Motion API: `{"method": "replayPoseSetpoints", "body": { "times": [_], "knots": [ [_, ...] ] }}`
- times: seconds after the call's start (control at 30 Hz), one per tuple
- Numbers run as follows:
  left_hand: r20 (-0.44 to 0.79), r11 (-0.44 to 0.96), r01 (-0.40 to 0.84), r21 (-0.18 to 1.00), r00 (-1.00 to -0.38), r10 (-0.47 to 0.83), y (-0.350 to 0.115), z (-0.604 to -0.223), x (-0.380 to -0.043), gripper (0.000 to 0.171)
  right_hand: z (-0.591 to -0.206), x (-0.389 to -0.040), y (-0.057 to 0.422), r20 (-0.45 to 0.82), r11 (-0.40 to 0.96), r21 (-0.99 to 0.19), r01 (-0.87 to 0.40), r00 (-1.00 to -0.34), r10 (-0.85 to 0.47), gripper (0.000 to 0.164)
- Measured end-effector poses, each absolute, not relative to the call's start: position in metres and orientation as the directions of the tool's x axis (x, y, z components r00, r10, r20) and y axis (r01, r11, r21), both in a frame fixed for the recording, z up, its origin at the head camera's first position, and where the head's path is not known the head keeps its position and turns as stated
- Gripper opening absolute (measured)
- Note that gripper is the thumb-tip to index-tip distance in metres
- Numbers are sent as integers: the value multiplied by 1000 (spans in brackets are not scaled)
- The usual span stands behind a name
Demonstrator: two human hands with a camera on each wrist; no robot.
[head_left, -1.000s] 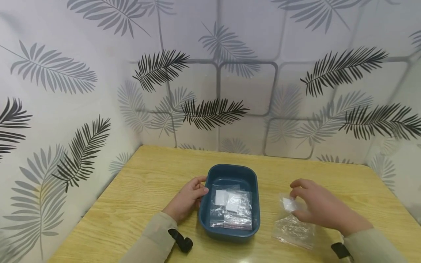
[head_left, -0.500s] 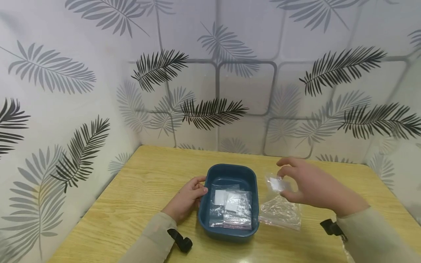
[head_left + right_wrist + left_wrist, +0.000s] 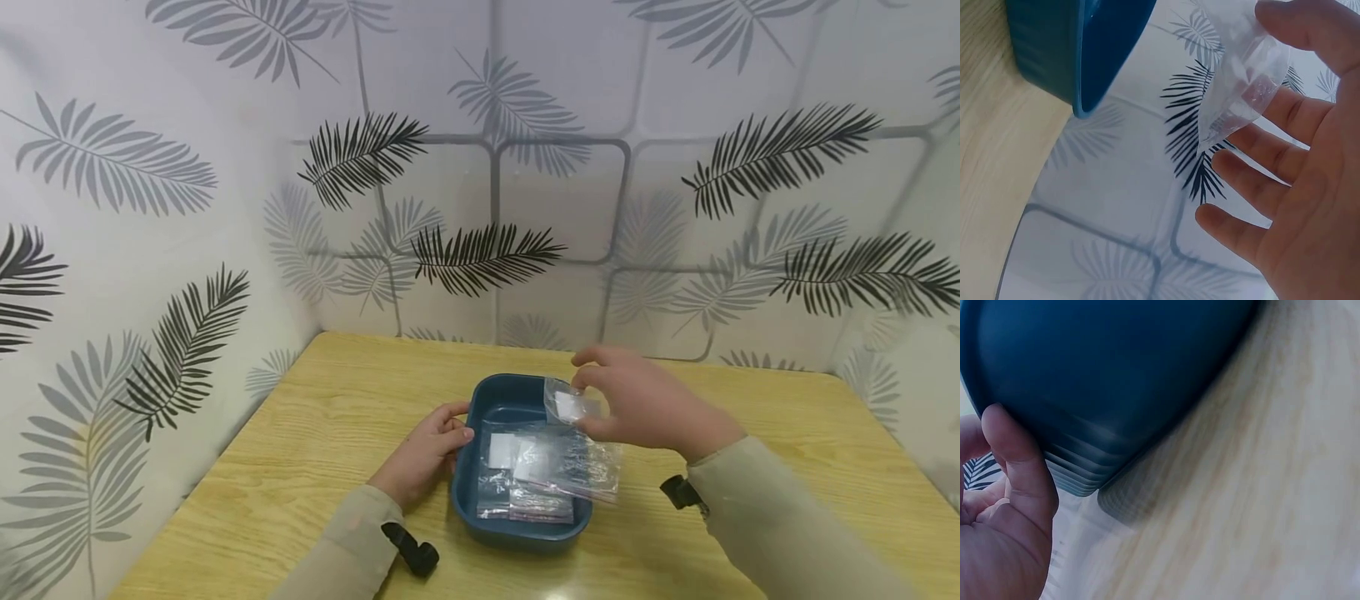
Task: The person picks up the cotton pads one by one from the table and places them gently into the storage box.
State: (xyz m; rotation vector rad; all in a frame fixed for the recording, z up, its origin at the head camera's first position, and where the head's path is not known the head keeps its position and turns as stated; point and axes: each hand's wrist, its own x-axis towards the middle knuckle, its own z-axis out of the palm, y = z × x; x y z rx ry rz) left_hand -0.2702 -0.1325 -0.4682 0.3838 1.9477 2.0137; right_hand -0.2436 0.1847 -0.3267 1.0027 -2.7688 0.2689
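Note:
A blue plastic bin (image 3: 517, 540) stands on the table. At its left side my left hand (image 3: 420, 454) holds it, thumb at the rim and fingers by the outer wall; in the left wrist view the thumb (image 3: 1013, 450) lies along the bin. Inside lie clear zip bags (image 3: 495, 493), each with a small white piece in it. My right hand (image 3: 648, 407) pinches a similar clear zip bag (image 3: 596, 467) by its top, where a white piece shows. That bag hangs over the bin's right rim, overlapping the bags inside. In the right wrist view the other fingers are spread.
The wood-grain table (image 3: 360, 383) reaches back to a wall (image 3: 555, 308) with a leaf pattern. Black straps with small mounts (image 3: 412, 550) sit at both wrists, over pale sleeves (image 3: 341, 542).
My right hand has lifted the zip bag from the table right of the bin and carried it left and up, over the bin. My left hand and the bin stay in place.

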Motion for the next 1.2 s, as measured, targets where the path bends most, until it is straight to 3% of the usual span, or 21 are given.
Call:
{"method": "replayPoseSetpoints", "body": {
  "times": [0.63,0.87,1.2],
  "knots": [
    [-41,-35,-60,998,-913,406,-133,-468,-269,54,-356,-270,141,191,767,-95,-634,-768,-611,31],
    [-48,-33,-67,997,-912,408,-132,-467,-268,56,-367,-272,145,166,797,-75,-600,-795,-583,45],
    [-42,-47,-67,997,-912,408,-132,-468,-269,55,-375,-262,169,175,799,-84,-595,-798,-576,43]
  ]
}}
